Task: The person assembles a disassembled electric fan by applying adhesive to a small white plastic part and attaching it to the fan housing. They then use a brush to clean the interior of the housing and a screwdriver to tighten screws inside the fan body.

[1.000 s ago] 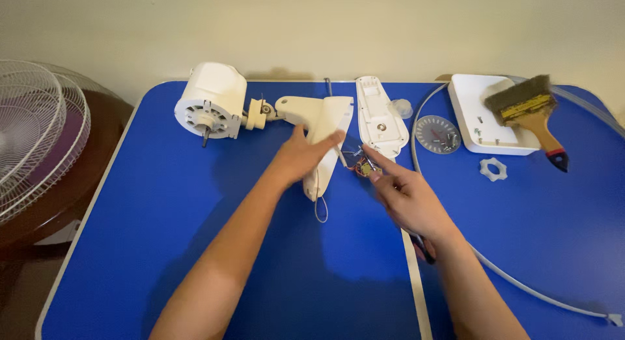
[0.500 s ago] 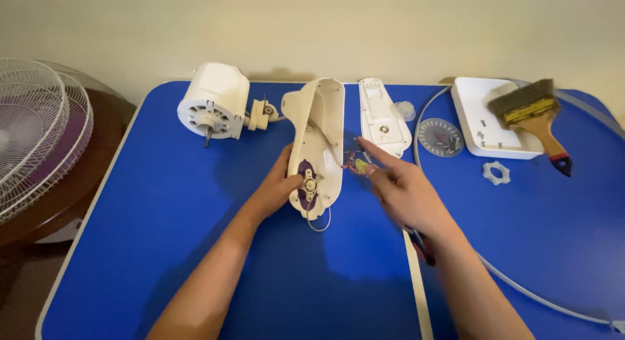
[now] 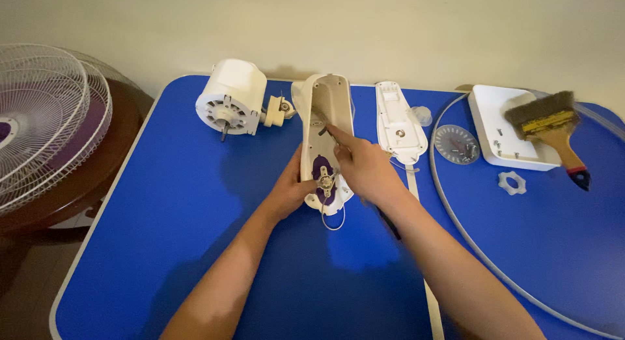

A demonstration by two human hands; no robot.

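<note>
**Open fan housing held on a blue table**

The blue table (image 3: 195, 203) fills the view. At nine o'clock, off its edge, leans a wire fan guard (image 3: 39, 119). At eleven o'clock lies the white motor (image 3: 231, 106), joined to the cream housing shell (image 3: 329, 112) at centre, open side up. The left hand (image 3: 286, 193) curls around the shell's left edge, gripping it. The right hand (image 3: 368, 171) rests over the shell, fingers bunched, forefinger reaching inside; whether it pinches anything, I cannot tell. At one o'clock lies the white cover plate (image 3: 398, 122); at two o'clock, a paintbrush (image 3: 553, 128) on a white tray (image 3: 498, 128).
</note>
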